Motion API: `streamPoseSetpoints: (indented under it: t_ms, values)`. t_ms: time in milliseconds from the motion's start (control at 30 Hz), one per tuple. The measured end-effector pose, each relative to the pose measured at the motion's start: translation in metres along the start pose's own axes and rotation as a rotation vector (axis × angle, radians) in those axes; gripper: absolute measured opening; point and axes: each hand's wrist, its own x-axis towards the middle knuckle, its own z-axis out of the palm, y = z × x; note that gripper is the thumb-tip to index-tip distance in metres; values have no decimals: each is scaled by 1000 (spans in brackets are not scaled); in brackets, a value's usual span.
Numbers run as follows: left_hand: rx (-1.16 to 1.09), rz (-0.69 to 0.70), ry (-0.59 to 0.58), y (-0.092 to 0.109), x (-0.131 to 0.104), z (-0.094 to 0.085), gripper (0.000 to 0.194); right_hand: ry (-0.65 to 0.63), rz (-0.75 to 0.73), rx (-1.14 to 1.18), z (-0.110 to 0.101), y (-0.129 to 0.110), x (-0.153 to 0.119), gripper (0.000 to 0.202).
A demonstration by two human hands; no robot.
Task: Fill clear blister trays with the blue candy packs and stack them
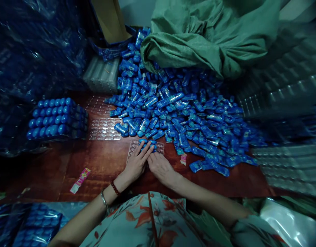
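A clear plastic blister tray (160,147) lies on the table in front of me, with several small blue bottles (145,141) in its middle. My left hand (137,159) rests on them from the left, its fingers stretched out and slightly apart. Close against it, my right hand (161,168) is curled shut at the tray's near edge. Whatever its fingers hold is hidden from view. Just beyond the tray spreads a large heap of blue wrapped bottles (173,113).
Left of the heap is another clear tray (105,129), near stacked trays filled with blue bottles (52,120). Clear tray stacks stand behind (102,73) and at right (284,164). A green sack (199,41) overhangs the heap. A pink wrapper (80,180) lies at left.
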Motion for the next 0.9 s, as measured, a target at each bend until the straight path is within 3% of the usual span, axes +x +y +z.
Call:
streamPoseSetpoints:
  t_ms: [233,367,433,667,900]
  values:
    - [15,-16,-7,0,0,-1,72,184,118,323,9,30,-20,23]
    - [43,-31,-2,1,1,-2,71,291,-67,240,9,35,-20,28]
    - [58,-35,3,2,2,-2,70,267,-129,173,5,35,-16,28]
    - [22,-40,-2,-1,3,-2,73,61,-96,-5,-8,13,4,19]
    - [-86,-40,-44,-5,5,-9,79,136,-75,23,2,2,8,17]
